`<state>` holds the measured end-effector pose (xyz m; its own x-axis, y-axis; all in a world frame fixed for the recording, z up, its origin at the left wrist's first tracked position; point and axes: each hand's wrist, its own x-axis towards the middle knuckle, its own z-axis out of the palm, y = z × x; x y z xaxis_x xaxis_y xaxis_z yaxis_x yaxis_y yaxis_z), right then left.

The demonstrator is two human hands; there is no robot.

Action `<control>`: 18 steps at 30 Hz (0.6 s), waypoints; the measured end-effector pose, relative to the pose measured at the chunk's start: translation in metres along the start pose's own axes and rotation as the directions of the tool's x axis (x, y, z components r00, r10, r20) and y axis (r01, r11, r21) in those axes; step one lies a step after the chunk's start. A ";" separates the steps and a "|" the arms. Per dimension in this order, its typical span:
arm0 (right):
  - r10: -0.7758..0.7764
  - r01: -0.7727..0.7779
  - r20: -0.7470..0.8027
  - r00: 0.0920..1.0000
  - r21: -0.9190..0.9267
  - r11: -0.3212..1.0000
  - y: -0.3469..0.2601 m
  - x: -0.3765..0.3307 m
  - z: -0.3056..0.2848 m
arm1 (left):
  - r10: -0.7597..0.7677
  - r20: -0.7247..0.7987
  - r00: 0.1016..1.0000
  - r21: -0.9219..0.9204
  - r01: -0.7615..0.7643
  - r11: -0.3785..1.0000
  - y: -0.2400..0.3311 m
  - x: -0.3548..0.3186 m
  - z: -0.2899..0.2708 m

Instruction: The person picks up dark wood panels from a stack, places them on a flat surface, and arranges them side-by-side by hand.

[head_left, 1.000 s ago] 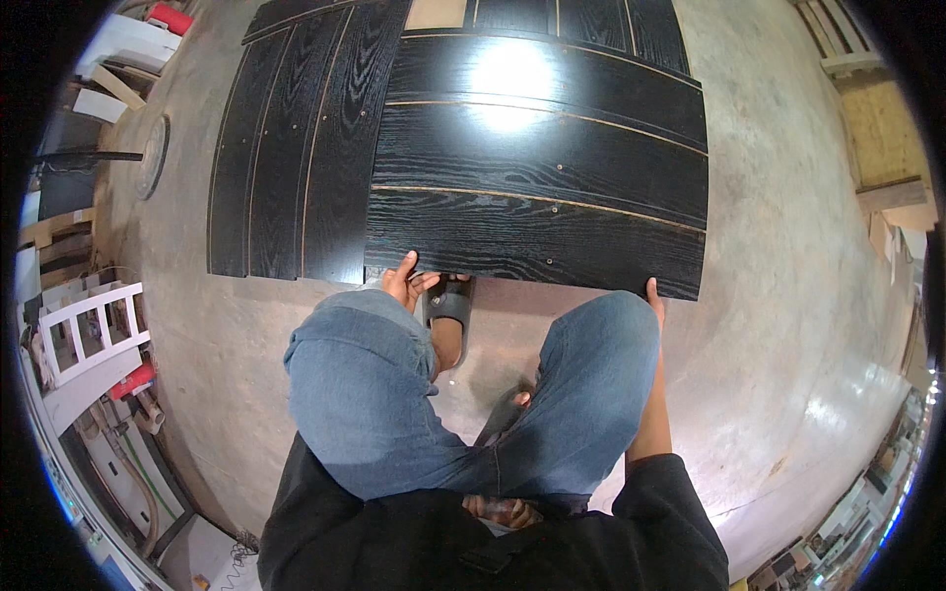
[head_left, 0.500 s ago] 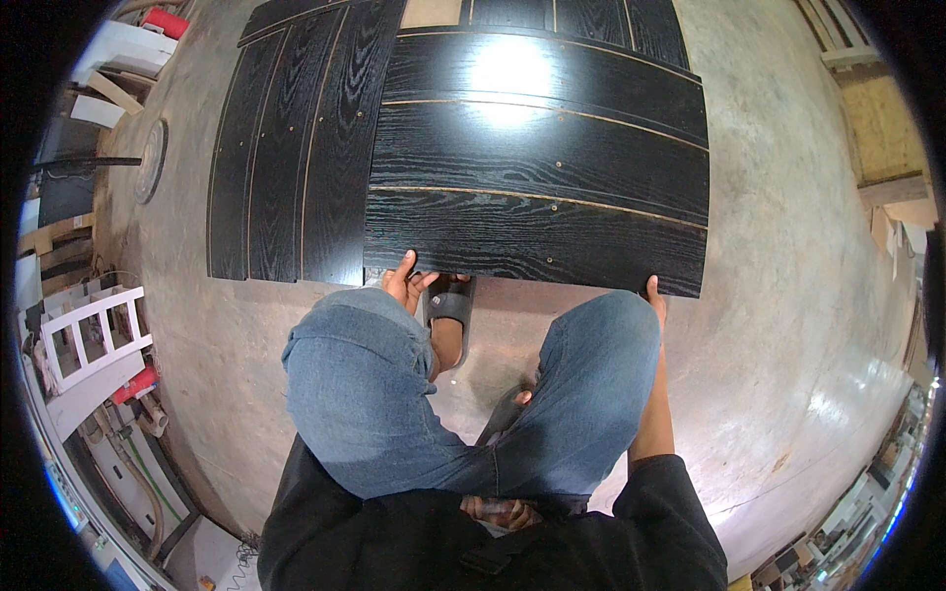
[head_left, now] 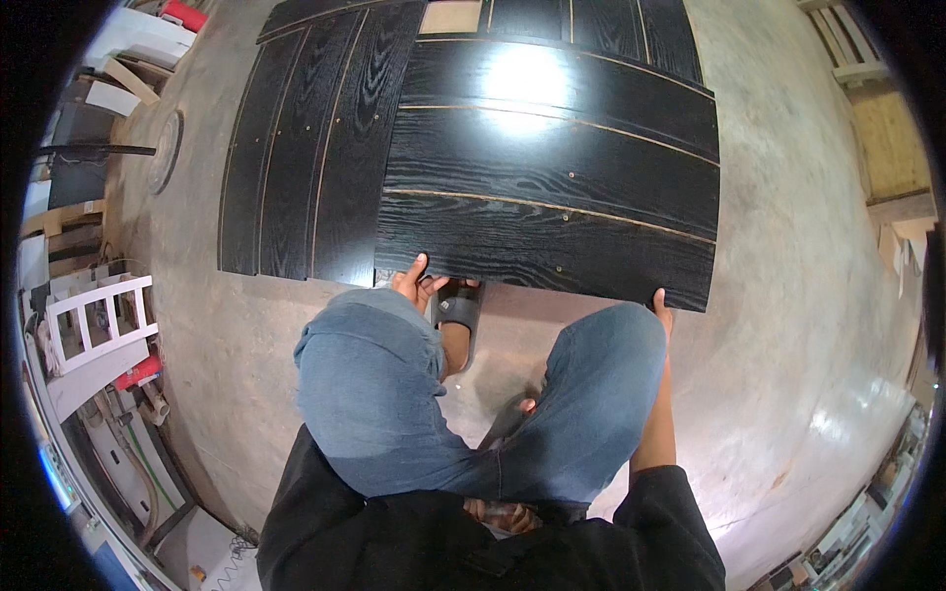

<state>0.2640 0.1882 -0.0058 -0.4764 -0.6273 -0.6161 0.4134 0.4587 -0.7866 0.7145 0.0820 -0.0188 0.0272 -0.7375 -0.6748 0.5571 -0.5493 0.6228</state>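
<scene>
So, hands [head_left: 415, 280] on panel [head_left: 522, 236] edge, flr [head_left: 788, 325] L+R

The black boards [head_left: 542, 163] exhibited a glossy, wood-grained finish. The floor [head_left: 788, 295] was smooth, faintly shiny concrete; the trousers [head_left: 374, 394] were matt blue denim, the shirt [head_left: 414, 542] matt black cloth, the sandal [head_left: 456, 312] possibly matt rubber.

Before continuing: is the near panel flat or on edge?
Roughly flat: the panel shows its broad face upward; whether the left hand and right hand lift it, cannot tell.
</scene>
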 end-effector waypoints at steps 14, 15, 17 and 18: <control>0.010 -0.014 -0.030 0.999 -0.138 0.990 0.014 0.014 -0.013 | -0.003 -0.119 0.993 0.010 0.004 1.000 0.012 -0.021 0.018; 0.007 -0.009 -0.033 0.999 -0.056 0.998 0.007 0.002 0.004 | -0.003 -0.122 0.993 0.030 0.007 1.000 0.013 -0.020 0.007; 0.027 -0.025 -0.018 0.999 0.074 0.997 0.010 0.007 -0.004 | -0.044 -0.075 0.996 0.054 0.048 0.997 0.007 -0.009 0.000; 0.039 -0.037 -0.008 0.999 0.138 0.990 0.012 0.011 -0.008 | -0.051 -0.064 0.997 0.016 0.053 0.998 0.006 -0.008 -0.003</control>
<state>0.2575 0.1918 -0.0227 -0.4662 -0.6039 -0.6465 0.5339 0.3907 -0.7499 0.7203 0.0857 -0.0108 0.0514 -0.6817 -0.7298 0.5447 -0.5934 0.5926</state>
